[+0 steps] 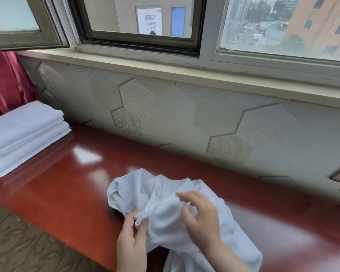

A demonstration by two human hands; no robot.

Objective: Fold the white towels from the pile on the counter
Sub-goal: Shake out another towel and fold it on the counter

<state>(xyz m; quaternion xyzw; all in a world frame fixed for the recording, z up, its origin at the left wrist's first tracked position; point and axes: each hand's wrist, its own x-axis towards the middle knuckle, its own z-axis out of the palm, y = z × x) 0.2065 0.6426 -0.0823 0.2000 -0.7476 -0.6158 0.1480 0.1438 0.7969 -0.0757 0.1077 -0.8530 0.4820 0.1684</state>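
Head view, left hand [131, 240] fingers pinching crumpled white towel [161, 201], right hand [201, 216] fingers seemingly gripping it, red counter [67, 193]

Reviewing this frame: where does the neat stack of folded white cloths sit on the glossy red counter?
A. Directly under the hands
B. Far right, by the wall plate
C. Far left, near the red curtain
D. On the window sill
C: the stack of folded white cloths lies at the far left end of the glossy red counter, beside the red curtain, apart from the crumpled white towel that both hands work on.
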